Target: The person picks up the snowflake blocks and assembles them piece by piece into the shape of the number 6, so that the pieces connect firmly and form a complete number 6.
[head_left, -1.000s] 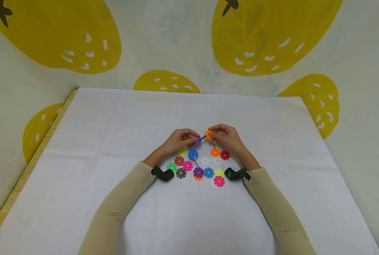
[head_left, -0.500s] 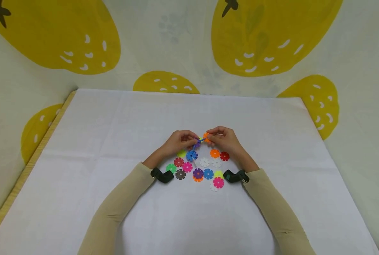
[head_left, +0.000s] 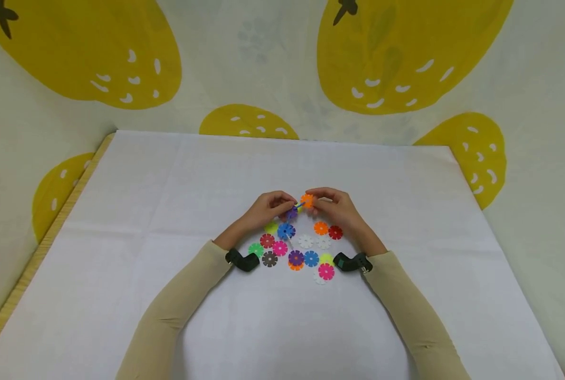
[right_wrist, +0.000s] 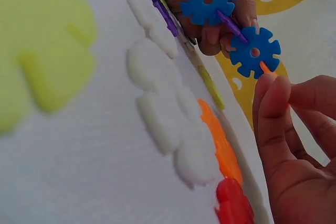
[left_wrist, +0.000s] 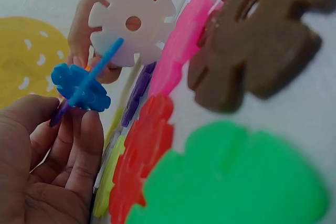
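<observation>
My left hand (head_left: pixel 269 210) pinches a purple notched disc (left_wrist: pixel 59 113) in a chain of snowflake building discs. A white disc (left_wrist: pixel 115 11) and a blue disc (left_wrist: pixel 86 93) belong to that chain, which hangs toward the table. At its far end, another blue disc (right_wrist: pixel 255 52) sits slotted on the purple disc. With thumb and fingertips, my right hand (head_left: pixel 336 208) pinches an orange disc (head_left: pixel 307 200). In the right wrist view the orange edge meets the blue disc's rim; how deep it sits is hidden by my fingers.
Loose discs lie below the hands on the white-covered table (head_left: pixel 282 327): red (head_left: pixel 267 240), green (head_left: pixel 256 249), brown (head_left: pixel 270 258), pink (head_left: pixel 326 271), white (head_left: pixel 323 241) and several more. Some overlap. A patterned cloth (head_left: pixel 282 63) hangs behind the table.
My right hand has come slightly left with the orange disc, nearer my left hand. More of the orange disc's face shows now. The loose discs lie as before.
</observation>
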`<state>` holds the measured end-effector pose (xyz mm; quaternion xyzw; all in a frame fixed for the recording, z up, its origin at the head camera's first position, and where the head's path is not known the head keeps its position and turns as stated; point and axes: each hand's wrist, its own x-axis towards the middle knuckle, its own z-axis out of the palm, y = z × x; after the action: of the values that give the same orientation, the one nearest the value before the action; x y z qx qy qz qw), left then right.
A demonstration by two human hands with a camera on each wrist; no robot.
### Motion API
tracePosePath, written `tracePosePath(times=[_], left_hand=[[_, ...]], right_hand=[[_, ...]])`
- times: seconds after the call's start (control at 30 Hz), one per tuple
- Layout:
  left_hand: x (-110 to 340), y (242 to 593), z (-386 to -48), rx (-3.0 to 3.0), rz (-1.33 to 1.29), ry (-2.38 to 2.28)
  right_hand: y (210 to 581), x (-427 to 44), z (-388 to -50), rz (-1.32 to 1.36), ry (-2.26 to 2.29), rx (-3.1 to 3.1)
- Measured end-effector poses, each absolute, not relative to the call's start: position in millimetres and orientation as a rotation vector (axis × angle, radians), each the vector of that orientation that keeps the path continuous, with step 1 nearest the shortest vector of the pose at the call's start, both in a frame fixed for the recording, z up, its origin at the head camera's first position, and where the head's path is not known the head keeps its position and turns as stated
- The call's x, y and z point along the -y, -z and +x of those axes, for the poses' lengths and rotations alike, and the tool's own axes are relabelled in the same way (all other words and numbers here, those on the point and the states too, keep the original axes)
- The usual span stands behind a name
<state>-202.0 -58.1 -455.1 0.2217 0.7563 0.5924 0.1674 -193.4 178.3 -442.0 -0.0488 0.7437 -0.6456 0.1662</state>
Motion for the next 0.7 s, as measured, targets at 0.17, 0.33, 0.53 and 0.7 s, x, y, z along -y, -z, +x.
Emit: tracePosePath(times=[0.17, 0.33, 0.53, 0.7], left_hand=[[57.8, 456.7, -202.0, -2.162, 0.589, -1.684], [57.5, 455.1, -201.4, -2.143, 0.580, -1.678], [58.5, 454.0, -201.7, -2.174, 0.604, -1.624], [58.0, 455.0, -202.3, -2.198, 0.624, -1.614]], right_hand=[[444.2, -177.4, -192.9, -0.182, 1.863, -2.056], [444.6, -176.1, -192.6, -0.229, 1.837, -2.076], [442.9, -173.9, -192.8, -0.299, 1.732, -2.176], [442.6, -177.1, -194.8, -0.329, 1.639, -2.219]])
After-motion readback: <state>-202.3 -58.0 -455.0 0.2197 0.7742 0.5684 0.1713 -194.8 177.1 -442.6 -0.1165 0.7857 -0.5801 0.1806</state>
